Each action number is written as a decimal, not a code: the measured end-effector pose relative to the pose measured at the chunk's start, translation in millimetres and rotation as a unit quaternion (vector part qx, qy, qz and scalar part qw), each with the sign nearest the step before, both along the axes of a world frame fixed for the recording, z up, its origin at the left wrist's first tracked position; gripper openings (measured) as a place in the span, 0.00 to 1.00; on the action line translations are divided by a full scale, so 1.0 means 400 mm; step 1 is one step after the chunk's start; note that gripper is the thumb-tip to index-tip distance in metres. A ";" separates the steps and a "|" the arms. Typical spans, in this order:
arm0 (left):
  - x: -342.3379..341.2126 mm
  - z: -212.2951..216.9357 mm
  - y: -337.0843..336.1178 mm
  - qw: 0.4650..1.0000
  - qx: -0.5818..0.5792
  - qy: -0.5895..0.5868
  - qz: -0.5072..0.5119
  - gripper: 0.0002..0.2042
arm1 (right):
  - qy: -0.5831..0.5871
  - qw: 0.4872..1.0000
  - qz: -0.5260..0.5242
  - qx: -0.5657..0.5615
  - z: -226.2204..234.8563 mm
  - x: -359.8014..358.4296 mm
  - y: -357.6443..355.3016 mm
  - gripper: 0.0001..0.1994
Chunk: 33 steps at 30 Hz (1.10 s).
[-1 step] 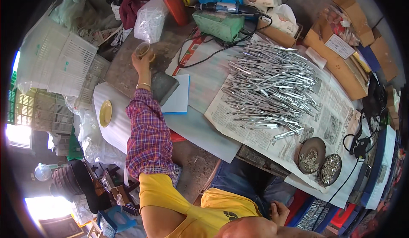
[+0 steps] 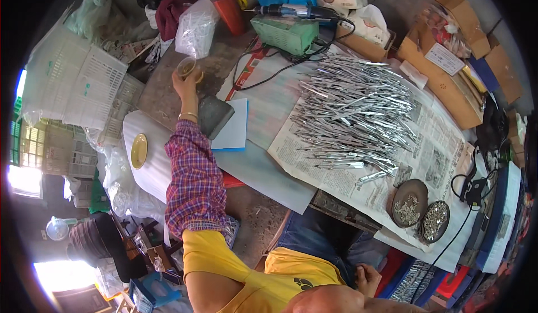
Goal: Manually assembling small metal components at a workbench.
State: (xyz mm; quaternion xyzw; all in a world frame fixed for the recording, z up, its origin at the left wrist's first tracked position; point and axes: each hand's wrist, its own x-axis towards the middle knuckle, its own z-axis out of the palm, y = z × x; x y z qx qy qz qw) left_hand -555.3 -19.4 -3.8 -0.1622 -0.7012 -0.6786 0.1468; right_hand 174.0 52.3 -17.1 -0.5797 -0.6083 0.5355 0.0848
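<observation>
Far out to the left, my left hand (image 2: 186, 86) is closed around a small round see-through cup (image 2: 186, 66) with a brownish inside. Below that hand, a dark grey block (image 2: 216, 116) lies partly over a white sheet with a blue edge (image 2: 232, 130). My right hand (image 2: 367, 280) rests by my thigh at the bottom with its fingers curled in; whether anything is inside them is hidden. A large heap of thin silvery metal pieces (image 2: 356, 111) covers newspaper (image 2: 431, 145) on the table. Two round dark dishes, one with pale bits (image 2: 409, 202) and one with shiny bits (image 2: 435, 221), stand at its near right.
A green metal box (image 2: 286, 34) carries a corded rotary hand tool (image 2: 300, 11). An orange-brown tumbler (image 2: 226, 7) and a clear plastic bag (image 2: 196, 30) stand at the back. Cardboard boxes (image 2: 440, 80) line the right. A yellow oval dish (image 2: 139, 151) lies left, near white crates (image 2: 78, 77).
</observation>
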 end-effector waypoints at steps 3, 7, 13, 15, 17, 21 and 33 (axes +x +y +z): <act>0.084 0.057 -0.006 0.997 0.061 0.001 -0.045 0.25 | 0.002 1.000 0.016 0.008 -0.031 0.021 -0.003 0.05; 0.259 0.179 0.015 0.991 -0.009 0.009 -0.130 0.25 | 0.033 0.998 0.022 0.044 -0.033 0.016 -0.005 0.05; 0.554 0.307 0.083 0.930 -0.046 -0.051 -0.362 0.30 | 0.048 0.997 0.028 0.051 -0.003 0.003 0.002 0.05; 0.645 0.342 0.116 0.894 -0.059 -0.069 -0.438 0.33 | 0.051 0.996 0.025 0.061 -0.013 0.019 -0.001 0.05; 0.726 0.387 0.120 0.830 -0.151 -0.037 -0.535 0.35 | 0.061 0.995 0.027 0.070 -0.018 0.018 -0.003 0.05; 0.874 0.440 0.122 0.761 -0.102 -0.055 -0.638 0.32 | 0.062 0.993 0.042 0.096 -0.020 0.009 -0.003 0.04; 1.002 0.547 0.172 0.597 -0.055 0.024 -0.800 0.26 | 0.091 0.978 0.093 0.163 0.007 0.002 0.017 0.05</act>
